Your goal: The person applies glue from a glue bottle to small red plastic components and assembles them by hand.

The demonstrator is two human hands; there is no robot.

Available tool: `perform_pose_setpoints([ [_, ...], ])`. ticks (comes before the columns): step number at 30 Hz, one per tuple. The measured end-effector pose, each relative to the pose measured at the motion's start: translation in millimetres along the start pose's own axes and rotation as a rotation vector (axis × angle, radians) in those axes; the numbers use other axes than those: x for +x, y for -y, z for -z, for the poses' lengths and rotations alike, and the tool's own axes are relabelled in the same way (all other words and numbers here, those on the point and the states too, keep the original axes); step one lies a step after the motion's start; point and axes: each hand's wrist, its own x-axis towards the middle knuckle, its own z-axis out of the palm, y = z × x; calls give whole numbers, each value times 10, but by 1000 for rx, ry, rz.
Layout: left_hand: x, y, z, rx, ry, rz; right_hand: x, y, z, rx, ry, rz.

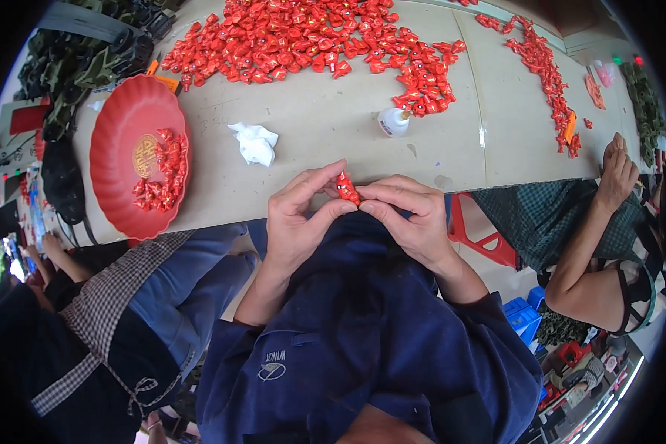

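Just above the table's near edge I hold a small shiny red piece, shaped like a little figure with gold and dark marks. My left hand pinches it between thumb and fingers from one side. From the other side, my right hand grips its lower end with thumb and forefinger. Straight beyond lies a large heap of similar red pieces. A small white bottle with a narrow tip stands past my right hand, touching the heap's near end. Beyond my left hand lies a crumpled white tissue.
At the left, a scalloped red tray holds several red pieces and overhangs the edge of the table. Another row of red pieces lies far right. Co-workers sit on both sides; one hand rests near the right edge. A red stool stands below.
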Motion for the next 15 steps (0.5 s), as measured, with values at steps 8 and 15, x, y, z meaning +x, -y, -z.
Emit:
perform_pose_setpoints([
  [8, -50, -6, 24, -179, -40, 101, 17, -24, 191, -79, -138, -37],
  [15, -46, -51, 40, 170, -70, -38, 327, -72, 249, -381, -339, 27],
])
